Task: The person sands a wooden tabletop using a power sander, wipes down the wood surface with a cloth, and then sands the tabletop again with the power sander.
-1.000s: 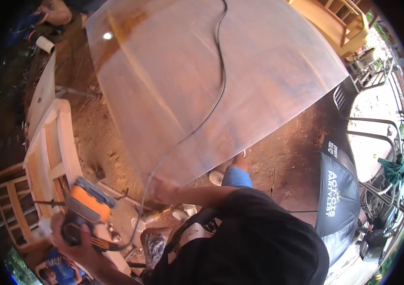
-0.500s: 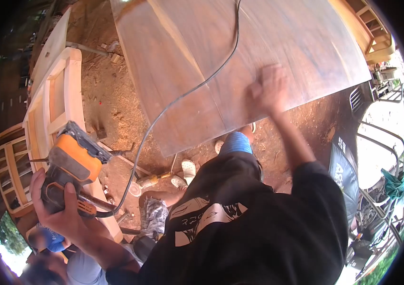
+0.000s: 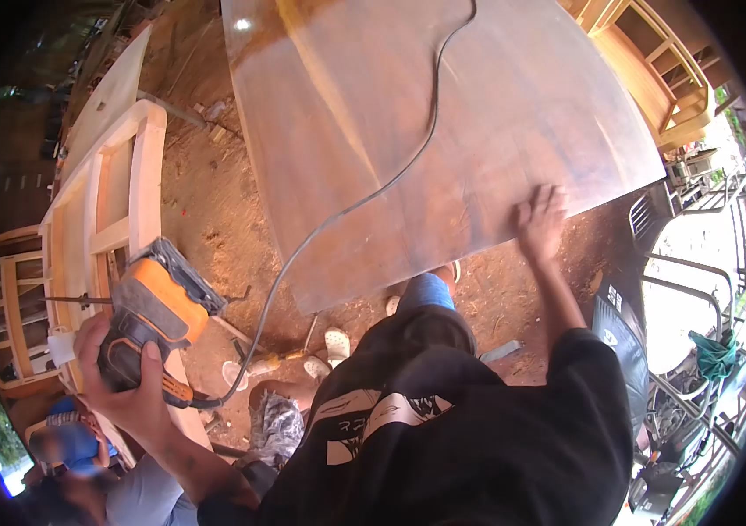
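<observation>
Gripping the orange-and-black sander [image 3: 163, 302], the left hand [image 3: 132, 386] holds it off the wooden panel [image 3: 338, 245], to that panel's left and in front of the pale wooden frame [image 3: 147, 171]. Well apart from it, the right hand [image 3: 542, 226] lies flat, fingers extended, over the panel's near edge. The power cord [image 3: 303, 243] runs from the sander across the panel, beyond which stands wooden furniture [image 3: 636, 66] at upper right.

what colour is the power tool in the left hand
Orange and black; the power tool shows best in the head view.
</observation>
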A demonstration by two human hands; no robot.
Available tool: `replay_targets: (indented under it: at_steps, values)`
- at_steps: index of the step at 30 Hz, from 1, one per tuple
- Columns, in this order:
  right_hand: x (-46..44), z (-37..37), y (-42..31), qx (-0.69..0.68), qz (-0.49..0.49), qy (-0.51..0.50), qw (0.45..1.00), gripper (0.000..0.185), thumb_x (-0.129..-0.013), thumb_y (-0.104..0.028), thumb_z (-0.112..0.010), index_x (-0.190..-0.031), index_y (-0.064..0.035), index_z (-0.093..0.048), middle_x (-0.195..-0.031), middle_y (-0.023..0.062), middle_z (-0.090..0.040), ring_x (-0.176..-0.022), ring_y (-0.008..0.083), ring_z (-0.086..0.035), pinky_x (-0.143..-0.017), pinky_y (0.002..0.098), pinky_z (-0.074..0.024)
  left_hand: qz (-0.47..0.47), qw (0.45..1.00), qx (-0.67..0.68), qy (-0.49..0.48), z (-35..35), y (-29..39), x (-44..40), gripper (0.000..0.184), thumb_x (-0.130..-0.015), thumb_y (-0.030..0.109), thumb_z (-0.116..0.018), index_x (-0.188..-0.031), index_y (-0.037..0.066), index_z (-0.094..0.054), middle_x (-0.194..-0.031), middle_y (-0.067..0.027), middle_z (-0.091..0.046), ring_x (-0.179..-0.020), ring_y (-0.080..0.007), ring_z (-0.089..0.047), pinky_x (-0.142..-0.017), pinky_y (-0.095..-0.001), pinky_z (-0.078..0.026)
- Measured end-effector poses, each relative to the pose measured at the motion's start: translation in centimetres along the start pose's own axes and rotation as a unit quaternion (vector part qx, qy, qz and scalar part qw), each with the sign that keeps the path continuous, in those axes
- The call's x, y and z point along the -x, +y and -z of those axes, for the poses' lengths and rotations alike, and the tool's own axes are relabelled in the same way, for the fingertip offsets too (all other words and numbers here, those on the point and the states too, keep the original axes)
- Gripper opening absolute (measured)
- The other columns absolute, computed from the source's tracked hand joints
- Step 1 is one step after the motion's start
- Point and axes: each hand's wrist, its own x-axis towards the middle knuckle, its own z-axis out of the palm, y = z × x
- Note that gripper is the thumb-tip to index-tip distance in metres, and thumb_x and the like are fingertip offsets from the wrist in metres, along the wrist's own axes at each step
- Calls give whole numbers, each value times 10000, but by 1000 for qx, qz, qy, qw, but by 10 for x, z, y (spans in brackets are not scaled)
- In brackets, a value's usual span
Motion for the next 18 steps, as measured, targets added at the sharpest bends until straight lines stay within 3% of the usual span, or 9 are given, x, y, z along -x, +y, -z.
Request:
replay_targets:
  at_steps: [1, 2, 4, 5, 6, 8, 11, 14, 18]
  values:
    - [12, 63, -50, 62, 78, -221, 970, 728, -1008, -502, -308, -1557, -51, -146, -1610, 241, -91, -1499, 390, -54, -1205, 553, -2, 1, 1000, -4, -2, -1, 0, 2, 512, -663, -59, -690, -1160, 5, -588, -1230, -149, -582, -1139, -285, -561, -1014, -390, -421]
    - [44, 23, -73, 47, 164, -109, 979, 708, -993, -447, -365, -1553, -54, -180, -1609, 246, -101, -1499, 393, -60, -1205, 551, -18, 2, 1000, -7, -6, -2, 1, 4, 511, -662, -57, -691, -1158, 7, -587, -1228, -149, -581, -1137, -287, -561, -1013, -391, -420]
    - [107, 4, -154, -20, 302, -32, 953, 714, -916, -348, -468, -1536, -67, -254, -1611, 212, -150, -1501, 388, -87, -1207, 537, -67, 6, 1000, -16, -21, -9, 4, 0, 494, -664, -54, -689, -1144, 8, -584, -1208, -147, -581, -1134, -291, -558, -1013, -390, -417]
    - [122, 51, -190, -100, 370, -143, 912, 700, -914, -330, -462, -1531, -64, -268, -1617, 173, -176, -1510, 344, -95, -1212, 513, -71, 5, 999, -20, -29, -14, 8, -2, 486, -666, -52, -687, -1136, 8, -582, -1198, -146, -580, -1132, -293, -556, -1013, -390, -416]
    - [144, 40, -209, -143, 459, -57, 875, 654, -949, -361, -449, -1521, -79, -304, -1605, 129, -238, -1507, 283, -139, -1216, 483, -89, 5, 999, -25, -36, -19, 12, -4, 478, -667, -50, -686, -1129, 9, -581, -1188, -145, -580, -1131, -295, -555, -1013, -390, -415]
    - [161, 29, -238, -259, 510, -71, 818, 633, -969, -440, -443, -1506, -119, -350, -1585, 81, -296, -1492, 251, -186, -1215, 469, -106, -2, 998, -16, -57, -32, 19, -10, 487, -653, -55, -689, -1123, 9, -580, -1180, -149, -576, -1123, -300, -555, -1010, -393, -414]
    - [92, 42, -209, -255, 468, -132, 835, 615, -978, -485, -432, -1493, -152, -381, -1579, 69, -306, -1481, 257, -208, -1214, 459, -122, -6, 995, -32, -90, -55, 29, -18, 556, -612, -48, -713, -1140, 17, -553, -1152, -150, -570, -1089, -318, -560, -996, -404, -419]
    - [-2, 66, -138, -216, 329, -131, 910, 619, -933, -473, -519, -1447, -136, -441, -1558, 80, -335, -1473, 273, -224, -1204, 470, -147, 30, 989, -91, -113, -86, 43, -26, 609, -592, -11, -753, -1143, 30, -498, -1116, -152, -566, -1067, -351, -560, -971, -413, -430]
    - [-131, 28, -37, -141, 227, -5, 964, 658, -911, -486, -555, -1450, -129, -427, -1539, 93, -359, -1431, 309, -300, -1155, 512, -226, 134, 971, -137, -146, -121, 62, -35, 625, -584, 17, -772, -1135, 33, -478, -1072, -161, -554, -1031, -355, -561, -932, -416, -443]
